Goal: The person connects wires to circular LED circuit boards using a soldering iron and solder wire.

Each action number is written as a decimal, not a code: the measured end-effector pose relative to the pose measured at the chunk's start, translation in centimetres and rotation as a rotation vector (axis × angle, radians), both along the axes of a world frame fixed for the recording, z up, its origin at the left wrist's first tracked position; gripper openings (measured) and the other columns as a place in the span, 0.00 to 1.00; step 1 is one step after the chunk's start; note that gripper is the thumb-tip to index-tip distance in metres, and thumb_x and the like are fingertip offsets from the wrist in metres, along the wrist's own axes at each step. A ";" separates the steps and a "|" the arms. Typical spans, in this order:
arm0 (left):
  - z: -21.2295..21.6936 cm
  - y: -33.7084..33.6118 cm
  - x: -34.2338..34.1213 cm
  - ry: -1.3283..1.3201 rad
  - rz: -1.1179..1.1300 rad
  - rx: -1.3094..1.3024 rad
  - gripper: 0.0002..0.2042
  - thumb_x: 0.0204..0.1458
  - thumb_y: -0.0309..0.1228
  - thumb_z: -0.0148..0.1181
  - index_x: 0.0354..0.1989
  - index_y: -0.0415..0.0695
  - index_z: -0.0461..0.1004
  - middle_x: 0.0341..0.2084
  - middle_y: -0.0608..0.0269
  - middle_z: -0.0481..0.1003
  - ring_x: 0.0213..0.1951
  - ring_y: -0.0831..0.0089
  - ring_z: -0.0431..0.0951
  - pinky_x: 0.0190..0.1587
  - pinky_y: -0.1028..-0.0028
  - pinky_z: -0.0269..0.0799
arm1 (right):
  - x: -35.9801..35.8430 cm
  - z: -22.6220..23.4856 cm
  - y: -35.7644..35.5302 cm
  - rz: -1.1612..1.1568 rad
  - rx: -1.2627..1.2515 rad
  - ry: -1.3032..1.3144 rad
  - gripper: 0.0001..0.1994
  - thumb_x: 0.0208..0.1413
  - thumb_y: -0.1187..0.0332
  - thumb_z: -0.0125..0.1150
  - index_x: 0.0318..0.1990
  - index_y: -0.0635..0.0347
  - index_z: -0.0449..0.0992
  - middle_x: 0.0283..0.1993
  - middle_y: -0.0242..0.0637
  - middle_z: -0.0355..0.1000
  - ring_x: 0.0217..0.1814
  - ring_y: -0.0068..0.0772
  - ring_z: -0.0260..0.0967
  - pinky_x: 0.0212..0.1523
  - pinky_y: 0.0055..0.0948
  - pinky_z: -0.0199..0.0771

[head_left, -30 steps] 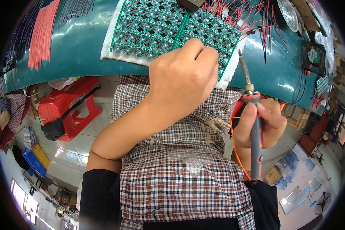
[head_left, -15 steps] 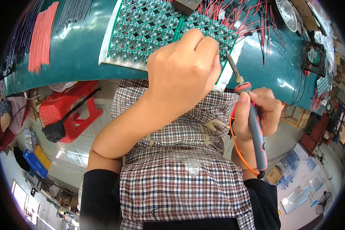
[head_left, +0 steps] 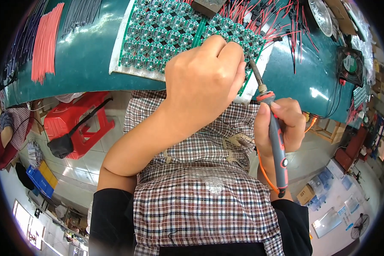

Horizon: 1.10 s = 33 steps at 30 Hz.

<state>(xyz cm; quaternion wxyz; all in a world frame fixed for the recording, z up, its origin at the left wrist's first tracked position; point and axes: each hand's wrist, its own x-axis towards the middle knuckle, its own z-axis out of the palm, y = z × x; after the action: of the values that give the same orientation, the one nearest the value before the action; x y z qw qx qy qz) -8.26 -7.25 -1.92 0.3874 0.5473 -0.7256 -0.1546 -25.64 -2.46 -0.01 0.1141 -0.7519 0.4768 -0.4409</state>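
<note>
My right hand [head_left: 283, 123] grips a grey and red soldering iron [head_left: 277, 145] like a pen. Its dark tip points up and left at the right part of a green panel of small round circuit boards [head_left: 158, 36]. Over that panel's right half hovers my left hand [head_left: 205, 72], back upward and fingers curled closed near the iron's tip. Whatever the left fingertips pinch is hidden behind the hand. A pale board or sheet [head_left: 115, 64] lies under the panel. An orange cable [head_left: 262, 168] hangs from the iron's rear end.
Bundles of red wires [head_left: 49, 42] and dark wires [head_left: 83, 17] lie on the green table [head_left: 85, 64] at left. Red and black leads [head_left: 296, 34] spread behind the panel, below a dark block [head_left: 207, 6]. A small fan [head_left: 350, 64] stands right; a red stool [head_left: 79, 123] is at left.
The soldering iron and my right hand have shifted slightly left, bringing the tip nearer my left fingers. My left hand has moved only a little.
</note>
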 end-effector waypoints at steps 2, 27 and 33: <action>0.2 0.0 0.0 0.002 -0.014 0.017 0.06 0.43 0.24 0.68 0.28 0.46 0.77 0.23 0.68 0.74 0.23 0.71 0.78 0.23 0.73 0.70 | 0.2 0.1 0.2 -0.013 0.001 0.063 0.16 0.43 0.79 0.72 0.37 0.61 0.70 0.25 0.38 0.70 0.21 0.30 0.69 0.19 0.25 0.67; 0.3 -1.7 -0.4 0.012 0.014 -0.036 0.06 0.41 0.22 0.65 0.26 0.46 0.75 0.22 0.68 0.73 0.22 0.72 0.77 0.22 0.73 0.70 | -0.4 0.4 -1.6 -0.050 0.011 -0.118 0.13 0.46 0.82 0.68 0.32 0.65 0.67 0.23 0.37 0.69 0.20 0.23 0.65 0.19 0.20 0.62; 0.5 -1.7 -0.5 0.004 0.020 -0.019 0.06 0.41 0.22 0.65 0.26 0.46 0.75 0.22 0.68 0.73 0.22 0.72 0.77 0.22 0.73 0.70 | -0.5 0.2 -1.9 -0.054 0.023 -0.122 0.13 0.46 0.81 0.69 0.33 0.65 0.68 0.23 0.36 0.69 0.20 0.23 0.66 0.19 0.21 0.62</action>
<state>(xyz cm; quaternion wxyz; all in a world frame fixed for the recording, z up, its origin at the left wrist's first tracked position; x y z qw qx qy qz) -8.74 -9.00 -1.43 0.3954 0.5507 -0.7207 -0.1448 -26.13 -4.32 0.17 0.1397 -0.7091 0.4940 -0.4833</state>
